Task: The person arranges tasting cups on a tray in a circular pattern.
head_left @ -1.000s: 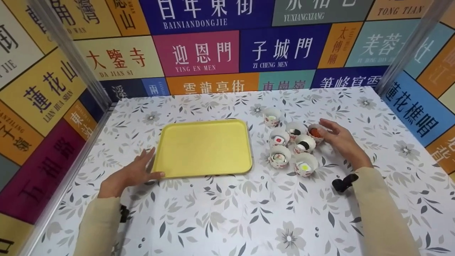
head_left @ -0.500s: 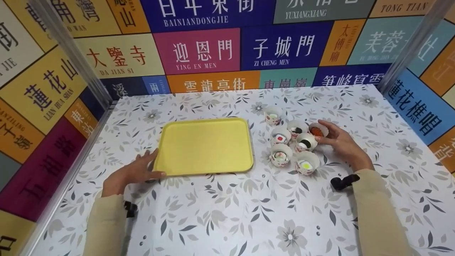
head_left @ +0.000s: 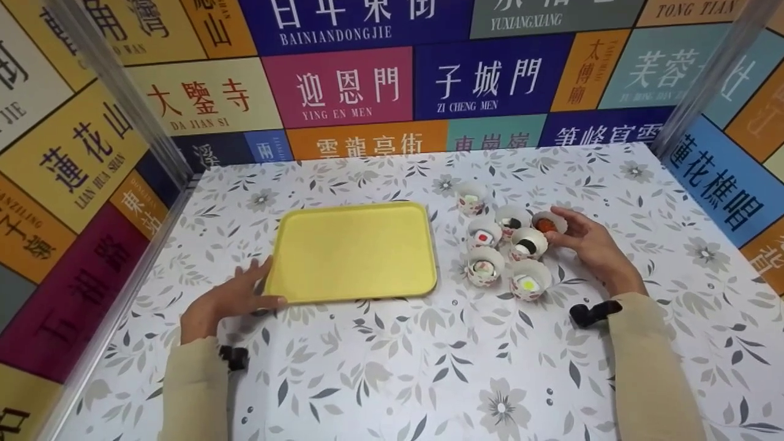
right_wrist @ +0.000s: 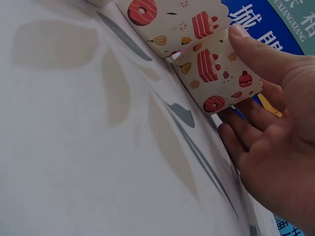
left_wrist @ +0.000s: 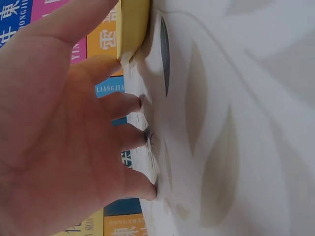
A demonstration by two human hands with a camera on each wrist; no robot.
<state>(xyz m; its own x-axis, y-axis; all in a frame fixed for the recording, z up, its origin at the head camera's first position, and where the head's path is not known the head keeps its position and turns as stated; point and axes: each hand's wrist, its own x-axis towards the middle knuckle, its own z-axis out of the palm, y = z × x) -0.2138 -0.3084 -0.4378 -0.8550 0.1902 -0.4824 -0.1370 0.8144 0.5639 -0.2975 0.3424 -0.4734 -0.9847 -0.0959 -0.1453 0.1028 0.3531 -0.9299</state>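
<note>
Fingers [right_wrist: 246, 42] of right hand [head_left: 582, 240] pinching red-topped paper cup [head_left: 547, 224].
Left hand [head_left: 229, 299] fingers spread at yellow tray [head_left: 352, 251] corner; tray bare, seven cups undelivered.

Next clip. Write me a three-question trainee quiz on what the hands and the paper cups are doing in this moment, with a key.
1. True or false: the yellow tray already holds a paper cup.
2. Which cup does the right hand grip? A) the cup with the red filling B) the cup with the yellow-green filling C) the far cup standing apart from the cluster
3. Fill in: the left hand touches the tray at its near ____ corner.

Key: 1 false; 2 A; 3 left.
</note>
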